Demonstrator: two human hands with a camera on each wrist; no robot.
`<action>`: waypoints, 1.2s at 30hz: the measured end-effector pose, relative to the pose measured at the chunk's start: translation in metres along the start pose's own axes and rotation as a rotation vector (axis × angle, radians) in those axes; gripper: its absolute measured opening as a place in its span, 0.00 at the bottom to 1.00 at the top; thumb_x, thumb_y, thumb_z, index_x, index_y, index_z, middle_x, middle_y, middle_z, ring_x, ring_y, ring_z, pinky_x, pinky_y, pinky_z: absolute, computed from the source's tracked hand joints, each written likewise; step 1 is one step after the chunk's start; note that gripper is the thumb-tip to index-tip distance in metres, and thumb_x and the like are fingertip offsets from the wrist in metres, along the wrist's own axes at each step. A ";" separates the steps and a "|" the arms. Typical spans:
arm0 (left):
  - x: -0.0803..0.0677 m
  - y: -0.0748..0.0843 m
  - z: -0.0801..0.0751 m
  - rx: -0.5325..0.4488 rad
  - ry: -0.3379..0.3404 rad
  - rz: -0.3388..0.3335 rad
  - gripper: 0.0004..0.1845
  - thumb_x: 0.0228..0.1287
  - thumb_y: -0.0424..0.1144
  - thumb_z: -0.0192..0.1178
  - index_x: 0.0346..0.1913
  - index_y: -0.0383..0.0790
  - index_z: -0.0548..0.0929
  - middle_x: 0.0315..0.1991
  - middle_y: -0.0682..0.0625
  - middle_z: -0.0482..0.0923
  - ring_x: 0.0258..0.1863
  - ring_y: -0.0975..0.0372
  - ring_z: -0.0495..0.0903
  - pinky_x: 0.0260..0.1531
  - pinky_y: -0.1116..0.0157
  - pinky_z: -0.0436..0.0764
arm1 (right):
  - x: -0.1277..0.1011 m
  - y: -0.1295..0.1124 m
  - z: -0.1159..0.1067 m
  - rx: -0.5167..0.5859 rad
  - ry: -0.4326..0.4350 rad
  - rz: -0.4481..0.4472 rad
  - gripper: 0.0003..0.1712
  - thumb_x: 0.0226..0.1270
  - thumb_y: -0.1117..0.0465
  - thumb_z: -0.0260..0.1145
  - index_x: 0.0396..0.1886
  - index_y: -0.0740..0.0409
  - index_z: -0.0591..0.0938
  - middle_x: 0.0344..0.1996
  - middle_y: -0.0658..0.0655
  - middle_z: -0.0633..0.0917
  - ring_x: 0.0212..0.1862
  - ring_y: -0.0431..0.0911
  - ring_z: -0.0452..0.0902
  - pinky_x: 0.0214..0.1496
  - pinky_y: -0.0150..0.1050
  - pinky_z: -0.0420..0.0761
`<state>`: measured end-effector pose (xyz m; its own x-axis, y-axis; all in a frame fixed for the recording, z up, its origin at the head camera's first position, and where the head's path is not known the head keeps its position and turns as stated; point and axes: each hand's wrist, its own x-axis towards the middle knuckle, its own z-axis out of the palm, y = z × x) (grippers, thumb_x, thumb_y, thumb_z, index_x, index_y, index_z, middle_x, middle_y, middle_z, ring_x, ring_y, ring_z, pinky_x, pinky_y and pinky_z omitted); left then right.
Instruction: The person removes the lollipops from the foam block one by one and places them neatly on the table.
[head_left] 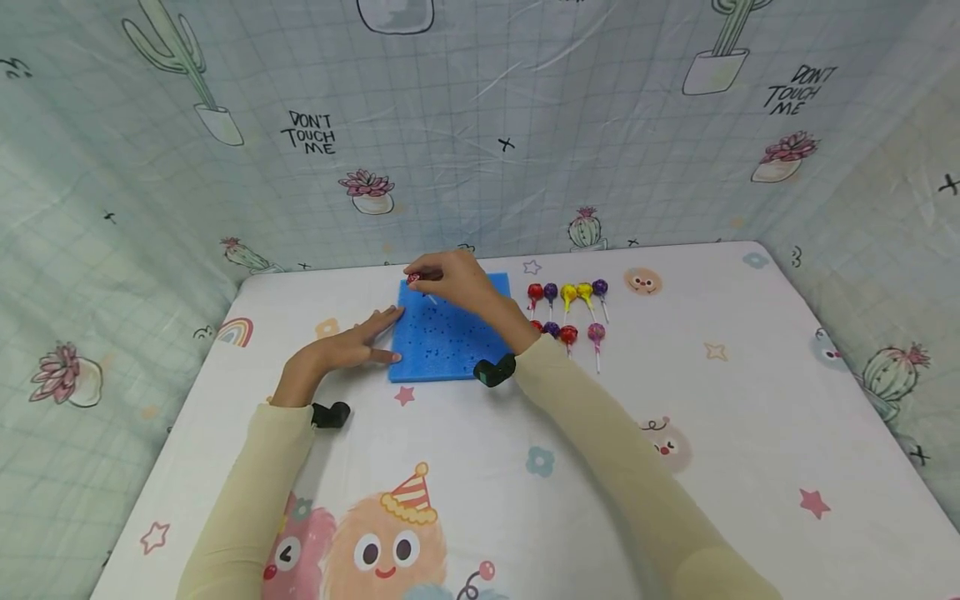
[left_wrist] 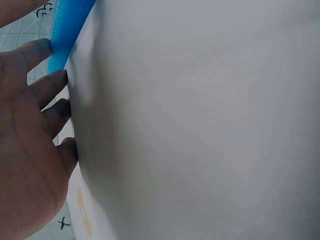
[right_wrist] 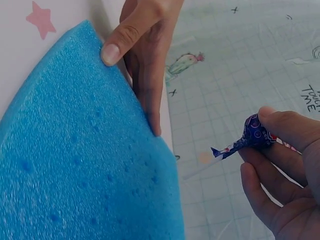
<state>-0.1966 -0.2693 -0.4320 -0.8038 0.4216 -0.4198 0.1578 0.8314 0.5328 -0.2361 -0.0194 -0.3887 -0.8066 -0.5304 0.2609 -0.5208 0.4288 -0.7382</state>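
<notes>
A blue foam pad [head_left: 448, 330] dotted with small holes lies on the table. My left hand [head_left: 358, 340] rests flat against its left edge, fingers straight, thumb on the foam [right_wrist: 75, 150]. My right hand [head_left: 450, 279] hovers over the pad's far left corner and pinches a wrapped lollipop [head_left: 414, 278] between thumb and fingers. The right wrist view shows the lollipop [right_wrist: 252, 135] with a purple-and-red wrapper held above the foam's edge. In the left wrist view my left fingers [left_wrist: 47, 95] press beside the blue foam [left_wrist: 67, 27].
Several more lollipops [head_left: 567, 310], red, purple, yellow and pink, lie in two rows just right of the pad. The table [head_left: 750, 400] wears a white cloth printed with cartoons. Cactus-print fabric walls [head_left: 480, 125] enclose the back and both sides.
</notes>
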 end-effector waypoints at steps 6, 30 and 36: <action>0.000 0.001 0.000 0.004 -0.001 0.003 0.51 0.68 0.58 0.60 0.83 0.51 0.40 0.83 0.42 0.30 0.80 0.42 0.27 0.71 0.29 0.36 | -0.007 0.003 -0.010 -0.004 0.011 -0.023 0.16 0.73 0.58 0.68 0.57 0.55 0.87 0.50 0.53 0.90 0.52 0.43 0.86 0.54 0.31 0.83; -0.002 0.002 -0.001 0.000 0.005 0.004 0.52 0.68 0.56 0.61 0.83 0.51 0.40 0.83 0.42 0.30 0.80 0.42 0.27 0.71 0.29 0.35 | -0.047 0.013 -0.054 0.004 0.075 0.043 0.14 0.71 0.53 0.70 0.52 0.52 0.90 0.41 0.51 0.91 0.41 0.40 0.89 0.52 0.38 0.86; -0.002 0.003 -0.002 -0.012 -0.003 0.019 0.52 0.68 0.54 0.61 0.83 0.49 0.40 0.83 0.41 0.29 0.80 0.42 0.26 0.71 0.30 0.35 | -0.057 0.017 -0.063 -0.008 0.052 0.031 0.14 0.72 0.54 0.69 0.52 0.50 0.90 0.39 0.50 0.92 0.44 0.41 0.88 0.50 0.37 0.86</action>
<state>-0.1959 -0.2686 -0.4277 -0.7991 0.4381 -0.4117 0.1661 0.8190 0.5492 -0.2168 0.0640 -0.3764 -0.8359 -0.4777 0.2702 -0.4970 0.4503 -0.7418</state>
